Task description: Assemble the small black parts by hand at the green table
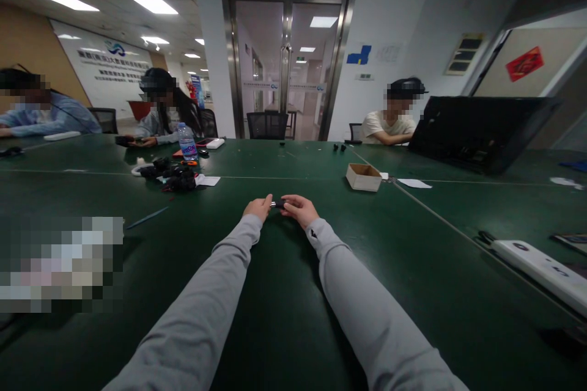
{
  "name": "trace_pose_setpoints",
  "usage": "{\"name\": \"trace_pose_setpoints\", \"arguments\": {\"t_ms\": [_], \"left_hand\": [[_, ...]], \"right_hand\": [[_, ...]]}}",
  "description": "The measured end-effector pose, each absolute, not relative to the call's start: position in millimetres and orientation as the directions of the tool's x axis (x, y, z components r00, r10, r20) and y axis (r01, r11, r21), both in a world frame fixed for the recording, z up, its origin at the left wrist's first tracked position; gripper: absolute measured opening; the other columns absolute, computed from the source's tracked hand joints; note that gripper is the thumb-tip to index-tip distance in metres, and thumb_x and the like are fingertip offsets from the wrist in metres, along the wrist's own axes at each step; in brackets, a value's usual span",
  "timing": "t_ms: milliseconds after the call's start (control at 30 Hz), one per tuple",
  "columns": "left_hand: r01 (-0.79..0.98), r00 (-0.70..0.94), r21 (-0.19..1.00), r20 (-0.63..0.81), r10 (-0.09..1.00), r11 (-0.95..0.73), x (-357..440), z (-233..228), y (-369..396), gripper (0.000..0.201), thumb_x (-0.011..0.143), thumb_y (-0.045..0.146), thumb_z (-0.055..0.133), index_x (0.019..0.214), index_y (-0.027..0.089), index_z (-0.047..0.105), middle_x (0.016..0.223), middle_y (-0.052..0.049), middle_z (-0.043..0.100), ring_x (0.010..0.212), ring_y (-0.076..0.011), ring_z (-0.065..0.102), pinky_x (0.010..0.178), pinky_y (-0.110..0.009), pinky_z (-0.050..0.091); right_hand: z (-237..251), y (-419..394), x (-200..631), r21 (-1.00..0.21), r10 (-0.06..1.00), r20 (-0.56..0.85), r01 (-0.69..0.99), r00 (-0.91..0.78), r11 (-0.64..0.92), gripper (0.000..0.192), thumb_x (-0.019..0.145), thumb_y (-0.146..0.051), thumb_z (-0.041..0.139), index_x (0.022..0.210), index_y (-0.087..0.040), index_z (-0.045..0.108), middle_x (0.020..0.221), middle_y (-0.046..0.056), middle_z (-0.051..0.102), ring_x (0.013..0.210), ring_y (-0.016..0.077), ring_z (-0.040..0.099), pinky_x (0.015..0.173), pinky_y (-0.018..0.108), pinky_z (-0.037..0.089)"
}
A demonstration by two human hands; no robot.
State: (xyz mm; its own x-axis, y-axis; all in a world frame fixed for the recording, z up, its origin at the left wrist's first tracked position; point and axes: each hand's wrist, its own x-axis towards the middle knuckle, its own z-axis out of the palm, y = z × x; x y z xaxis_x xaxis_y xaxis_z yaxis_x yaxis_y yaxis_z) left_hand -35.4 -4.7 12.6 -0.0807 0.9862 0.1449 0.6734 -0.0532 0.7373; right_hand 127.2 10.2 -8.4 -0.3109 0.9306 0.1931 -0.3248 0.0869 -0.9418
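Note:
Both my arms in grey sleeves reach forward over the green table (275, 305). A small dark stick with a silver end (277, 204) spans the gap between my hands; its exact kind is too small to make out. My left hand (258, 208) is closed on the silver end, thumb and fingers pressed together. At the black end, my right hand (300, 210) pinches it between thumb and fingertips. Part of the stick is hidden by the fingers of both hands.
An open small box (364, 181) stands ahead to the right, near some white paper (414, 184). Bundled black cables (172, 174) and a water bottle (187, 143) are at left. A white power strip (541, 269) lies far right. Several people sit opposite.

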Motion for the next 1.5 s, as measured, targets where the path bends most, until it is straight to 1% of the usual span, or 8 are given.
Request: {"name": "trace_pose_setpoints", "arguments": {"t_ms": [367, 533, 667, 800, 933, 1133, 1367, 1500], "left_hand": [[0.571, -0.082, 0.821, 0.039, 0.996, 0.015, -36.4, 9.7, 8.3, 0.047, 0.078, 0.05, 0.033, 0.052, 0.017, 0.055, 0.045, -0.002, 0.051, 0.043, -0.0131, 0.047, 0.047, -0.025, 0.034], [0.565, -0.099, 0.825, 0.102, 0.99, -0.028, -34.4, 10.9, -2.6, 0.052, 0.076, 0.059, 0.031, 0.052, 0.018, 0.052, 0.045, -0.001, 0.052, 0.044, -0.0122, 0.049, 0.049, -0.024, 0.036], [0.451, -0.069, 0.879, 0.207, 0.976, -0.154, -31.0, 8.2, -6.8, 0.045, 0.075, 0.058, 0.036, 0.071, 0.018, 0.056, 0.051, 0.0, 0.056, 0.046, -0.0109, 0.05, 0.05, -0.022, 0.038], [0.225, -0.023, 0.953, 0.213, 0.977, -0.203, -27.6, 10.6, -8.6, 0.039, 0.069, 0.048, 0.051, 0.093, 0.017, 0.053, 0.07, -0.003, 0.062, 0.055, -0.0113, 0.053, 0.046, -0.02, 0.037], [0.179, 0.031, 0.961, 0.21, 0.977, -0.212, -28.4, 13.4, -10.0, 0.038, 0.063, 0.046, 0.058, 0.082, 0.014, 0.056, 0.069, -0.005, 0.062, 0.058, -0.0118, 0.053, 0.047, -0.02, 0.037], [0.245, -0.013, 0.953, 0.19, 0.982, -0.181, -31.4, 7.0, -4.3, 0.035, 0.066, 0.05, 0.054, 0.067, 0.015, 0.053, 0.056, -0.002, 0.058, 0.051, -0.011, 0.052, 0.046, -0.021, 0.04], [0.399, -0.031, 0.898, 0.216, 0.976, -0.186, -35.3, 1.6, -0.2, 0.044, 0.071, 0.057, 0.045, 0.061, 0.016, 0.055, 0.048, 0.0, 0.054, 0.041, -0.0084, 0.045, 0.044, -0.021, 0.037], [0.375, -0.026, 0.907, 0.216, 0.976, -0.191, -35.7, 0.8, 0.1, 0.044, 0.071, 0.057, 0.046, 0.063, 0.015, 0.056, 0.049, 0.0, 0.054, 0.043, -0.009, 0.046, 0.044, -0.021, 0.037]], "right_hand": [[-5.2, 8.1, 128.0, -0.93, 0.916, 0.269, -0.327, -0.298, 0.166, 0.037, 0.053, -0.019, 0.074, 0.088, -0.019, 0.062, 0.09, 0.002, 0.061, 0.075, 0.0147, 0.062, 0.075, 0.034, 0.052], [-5.0, 8.5, 128.1, -0.932, 0.927, 0.252, -0.328, -0.277, 0.155, 0.037, 0.052, -0.019, 0.074, 0.087, -0.018, 0.063, 0.088, 0.002, 0.061, 0.073, 0.0141, 0.062, 0.074, 0.032, 0.052], [-5.5, 10.4, 129.0, -0.929, 0.95, 0.179, -0.361, -0.255, 0.078, 0.037, 0.052, -0.021, 0.075, 0.087, -0.018, 0.064, 0.082, 0.002, 0.06, 0.066, 0.0118, 0.061, 0.066, 0.028, 0.054], [-2.5, 9.6, 129.5, -0.919, 0.966, 0.123, -0.393, -0.227, 0.024, 0.035, 0.053, -0.023, 0.076, 0.085, -0.018, 0.063, 0.075, 0.0, 0.061, 0.059, 0.0107, 0.061, 0.057, 0.024, 0.053], [0.1, 7.5, 129.4, -0.915, 0.97, 0.109, -0.403, -0.217, 0.013, 0.031, 0.055, -0.022, 0.075, 0.084, -0.017, 0.063, 0.072, 0.001, 0.062, 0.057, 0.0107, 0.061, 0.055, 0.024, 0.053], [-4.3, 10.1, 129.9, -0.923, 0.961, 0.128, -0.385, -0.246, 0.024, 0.034, 0.054, -0.022, 0.075, 0.086, -0.017, 0.063, 0.075, 0.001, 0.061, 0.059, 0.011, 0.061, 0.057, 0.024, 0.053], [-4.9, 9.7, 129.7, -0.919, 0.953, 0.149, -0.393, -0.265, 0.035, 0.035, 0.054, -0.021, 0.075, 0.087, -0.017, 0.063, 0.076, 0.0, 0.06, 0.058, 0.0102, 0.061, 0.057, 0.023, 0.053], [-1.6, 7.8, 129.3, -0.92, 0.956, 0.131, -0.392, -0.261, 0.019, 0.035, 0.054, -0.019, 0.075, 0.087, -0.016, 0.063, 0.077, 0.001, 0.061, 0.058, 0.0104, 0.062, 0.057, 0.023, 0.053]]}}
